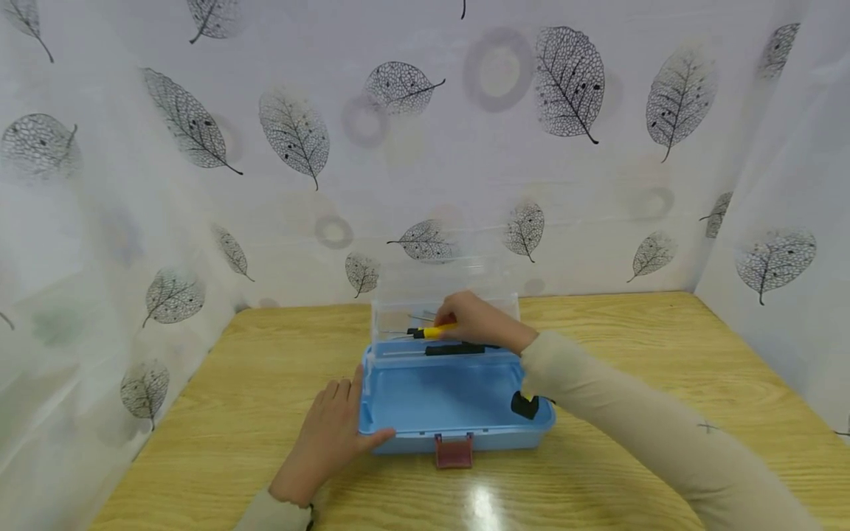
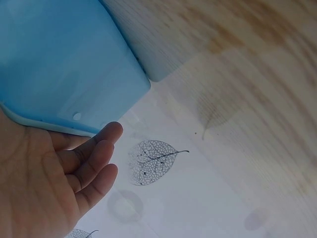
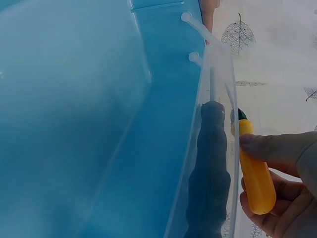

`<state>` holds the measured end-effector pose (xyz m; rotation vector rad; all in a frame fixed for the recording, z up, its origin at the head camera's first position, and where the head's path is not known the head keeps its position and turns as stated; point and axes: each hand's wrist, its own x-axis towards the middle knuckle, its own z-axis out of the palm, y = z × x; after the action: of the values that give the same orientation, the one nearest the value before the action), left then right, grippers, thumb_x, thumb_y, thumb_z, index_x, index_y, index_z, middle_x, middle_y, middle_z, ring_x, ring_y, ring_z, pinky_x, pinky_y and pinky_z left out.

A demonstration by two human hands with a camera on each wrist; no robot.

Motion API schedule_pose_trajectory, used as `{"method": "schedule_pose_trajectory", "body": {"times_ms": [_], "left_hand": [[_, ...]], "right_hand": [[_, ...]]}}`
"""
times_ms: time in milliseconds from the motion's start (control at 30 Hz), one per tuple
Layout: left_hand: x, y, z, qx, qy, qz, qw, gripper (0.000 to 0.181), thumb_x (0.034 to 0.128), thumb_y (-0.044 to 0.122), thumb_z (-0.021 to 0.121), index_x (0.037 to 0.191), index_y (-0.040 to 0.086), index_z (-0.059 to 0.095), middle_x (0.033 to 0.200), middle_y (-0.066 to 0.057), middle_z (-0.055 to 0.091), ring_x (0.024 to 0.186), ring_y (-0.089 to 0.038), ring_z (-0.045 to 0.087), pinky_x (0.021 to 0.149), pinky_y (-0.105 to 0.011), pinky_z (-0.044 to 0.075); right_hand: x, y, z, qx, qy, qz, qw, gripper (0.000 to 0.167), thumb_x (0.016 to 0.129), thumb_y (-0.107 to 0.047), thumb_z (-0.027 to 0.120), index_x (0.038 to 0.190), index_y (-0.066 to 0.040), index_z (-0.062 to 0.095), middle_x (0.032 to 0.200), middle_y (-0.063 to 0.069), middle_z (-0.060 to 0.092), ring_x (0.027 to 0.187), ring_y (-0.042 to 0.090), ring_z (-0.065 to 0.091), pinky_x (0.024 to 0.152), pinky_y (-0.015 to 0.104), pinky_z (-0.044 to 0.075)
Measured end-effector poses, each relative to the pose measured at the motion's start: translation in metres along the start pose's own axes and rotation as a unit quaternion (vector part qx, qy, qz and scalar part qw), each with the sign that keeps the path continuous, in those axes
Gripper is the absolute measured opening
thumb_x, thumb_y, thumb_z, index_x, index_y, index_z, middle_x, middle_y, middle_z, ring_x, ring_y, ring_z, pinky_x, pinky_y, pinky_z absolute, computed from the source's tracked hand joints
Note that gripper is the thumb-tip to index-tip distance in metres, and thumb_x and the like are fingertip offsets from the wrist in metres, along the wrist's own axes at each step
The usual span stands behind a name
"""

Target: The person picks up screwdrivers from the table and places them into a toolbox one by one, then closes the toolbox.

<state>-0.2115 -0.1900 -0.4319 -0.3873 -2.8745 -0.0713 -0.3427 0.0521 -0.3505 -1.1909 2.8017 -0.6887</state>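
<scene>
A blue toolbox (image 1: 438, 402) stands with its clear lid raised. My left hand (image 1: 335, 428) lies against its left side, fingers fairly straight along the wall and thumb at the front rim. Above the box's back edge, my right hand (image 1: 477, 321) pinches a yellow-handled screwdriver (image 1: 434, 332), its shaft pointing left. The right wrist view shows its yellow handle (image 3: 257, 181) between thumb and fingers, just beside the wall of a clear tray (image 3: 205, 74). Inside that tray lies a black-handled screwdriver (image 1: 454, 349). Another thin metal shaft shows behind the right hand; its handle is hidden.
A dark pink latch (image 1: 454, 453) hangs at the front of the toolbox. The box stands on a wood-grain table (image 1: 285, 354). Behind the table and along its sides hangs a white leaf-print curtain (image 1: 438, 169). The clear lid (image 1: 445, 280) rises near the curtain.
</scene>
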Motion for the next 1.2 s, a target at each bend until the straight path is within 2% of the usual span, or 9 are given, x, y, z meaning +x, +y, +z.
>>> {"method": "schedule_pose_trajectory", "body": {"times_ms": [333,567,833,1200], "left_hand": [[-0.001,-0.002,0.001,-0.004,-0.003,-0.005,1.0,0.109,0.0704,0.073,0.059,0.143,-0.004,0.033,0.11,-0.018,0.059,0.1,-0.028,0.055,0.088,-0.042,0.048],[-0.001,-0.001,0.002,-0.003,-0.002,0.0,1.0,0.109,0.0702,0.075,0.058,0.142,-0.004,0.034,0.109,-0.017,0.058,0.097,-0.026,0.054,0.084,-0.04,0.048],[0.001,0.0,0.0,0.002,0.006,0.004,1.0,0.109,0.0704,0.078,0.055,0.14,-0.004,0.037,0.107,-0.016,0.058,0.096,-0.025,0.054,0.082,-0.039,0.048],[0.001,-0.001,0.001,0.002,-0.001,-0.001,1.0,0.109,0.0704,0.076,0.057,0.141,-0.005,0.036,0.109,-0.017,0.058,0.098,-0.027,0.054,0.084,-0.041,0.048]], "right_hand": [[0.005,-0.001,0.01,0.005,-0.008,-0.009,0.9999,0.015,0.083,-0.008,0.07,0.096,-0.002,0.072,0.09,0.009,0.068,0.078,0.014,0.06,0.071,0.023,0.051],[0.005,0.0,0.013,0.008,-0.001,-0.044,0.999,0.013,0.081,-0.007,0.072,0.092,-0.001,0.073,0.086,0.008,0.068,0.072,0.011,0.059,0.067,0.022,0.051],[0.012,0.002,0.015,-0.007,-0.008,-0.024,0.9997,0.014,0.08,-0.01,0.073,0.092,-0.002,0.074,0.086,0.008,0.071,0.072,0.011,0.061,0.067,0.021,0.052],[0.008,-0.003,0.012,-0.01,-0.018,-0.014,0.9997,0.016,0.081,-0.012,0.072,0.094,-0.003,0.074,0.086,0.007,0.071,0.069,0.009,0.057,0.065,0.02,0.05]]}}
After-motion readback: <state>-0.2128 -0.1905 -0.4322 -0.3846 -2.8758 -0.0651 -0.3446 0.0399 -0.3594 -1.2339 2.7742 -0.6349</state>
